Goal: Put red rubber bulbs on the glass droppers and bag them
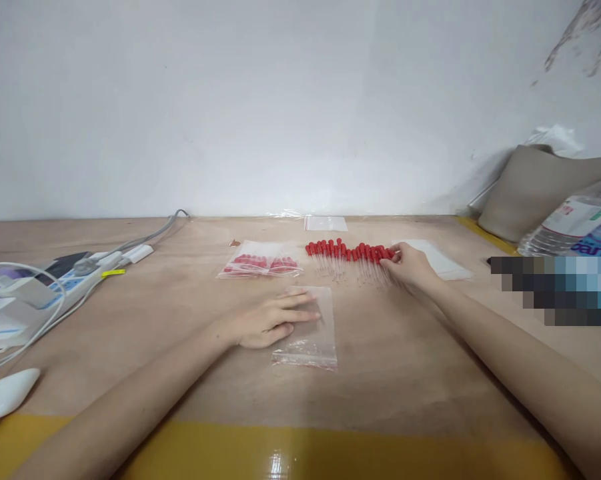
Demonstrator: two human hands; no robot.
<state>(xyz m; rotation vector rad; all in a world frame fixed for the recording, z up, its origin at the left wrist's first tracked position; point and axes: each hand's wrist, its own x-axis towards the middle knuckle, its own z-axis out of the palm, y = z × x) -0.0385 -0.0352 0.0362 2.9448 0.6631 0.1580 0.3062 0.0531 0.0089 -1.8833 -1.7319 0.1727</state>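
My left hand (275, 319) lies flat, fingers stretched, on a clear zip-lock bag (313, 343) in the middle of the table. At the right end of a row of red-bulbed droppers (363, 253) is my right hand (411, 265), its thumb and fingers pinched on a dropper's red bulb. The droppers lie side by side with their thin clear tubes pointing towards me. Left of them rests a filled zip-lock bag (260, 261) with several red bulbs showing through. Under and behind my right wrist is a stack of white, flat bags or sheets (445, 261).
A small white bag (326, 223) lies by the wall. On the left are a power strip (70, 287) with plugs and cables, and a white spoon-shaped thing (9, 395). A plastic bottle (567, 223) and a grey-brown container (525, 193) stand at the right. Yellow tape (240, 450) covers the front edge.
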